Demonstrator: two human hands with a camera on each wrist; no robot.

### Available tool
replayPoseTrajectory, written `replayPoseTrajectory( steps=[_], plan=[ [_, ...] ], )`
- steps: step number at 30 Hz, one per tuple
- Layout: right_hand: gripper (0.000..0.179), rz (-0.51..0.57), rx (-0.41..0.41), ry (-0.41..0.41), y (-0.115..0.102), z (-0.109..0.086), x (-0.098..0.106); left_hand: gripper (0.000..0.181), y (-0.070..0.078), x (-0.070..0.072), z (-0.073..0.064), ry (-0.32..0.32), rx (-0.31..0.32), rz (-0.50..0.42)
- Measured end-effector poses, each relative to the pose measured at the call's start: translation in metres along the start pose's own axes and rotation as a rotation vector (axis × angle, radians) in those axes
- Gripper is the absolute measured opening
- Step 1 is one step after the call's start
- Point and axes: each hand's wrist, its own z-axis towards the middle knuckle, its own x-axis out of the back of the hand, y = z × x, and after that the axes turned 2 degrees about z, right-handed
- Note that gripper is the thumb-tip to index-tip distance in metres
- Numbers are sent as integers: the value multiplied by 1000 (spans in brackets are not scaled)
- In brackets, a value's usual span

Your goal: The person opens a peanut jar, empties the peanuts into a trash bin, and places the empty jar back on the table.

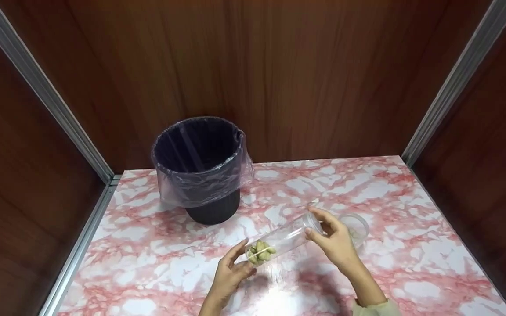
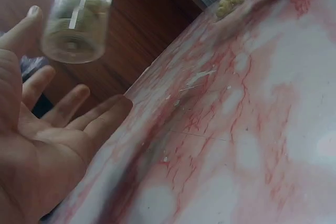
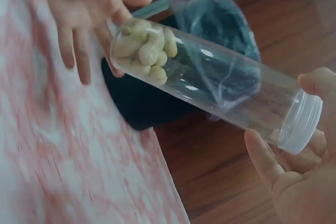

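A clear cylindrical plastic jar [image 1: 288, 239] is held aslant above the table, its translucent lid [image 3: 300, 121] toward my right. Pale yellow-green, nut-like pieces [image 3: 147, 51] lie gathered at its lower, closed end. The lidded end is in the grip of my right hand [image 1: 336, 239], thumb and fingers on either side. Close to the bottom end is my left hand [image 1: 231, 274], its fingers spread. In the left wrist view that palm [image 2: 52, 145] faces up beside the jar, with a gap; whether a fingertip touches the jar I cannot tell.
On the table, partly behind my right hand, stands a second clear container [image 1: 360, 224] with pale pieces in or by it. A black bin [image 1: 215, 210] with a purple-tinted bag [image 1: 200, 188] over its rim is at the back left. Wood-grain panels [image 1: 305, 87] enclose the marbled table.
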Motion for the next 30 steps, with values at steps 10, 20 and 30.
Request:
replayPoseTrajectory(
  steps=[10, 20, 30],
  plan=[
    [50, 113, -2, 4, -8, -12, -4, 61, 7, -10, -3, 13, -120, -186],
    [53, -96, -55, -67, -11, -11, -3, 59, 1, -2, -7, 18, -146, -230],
    [50, -503, -195, -126, -28, 0, -2, 56, 0, 6, -10, 52, -197, -147]
  ],
)
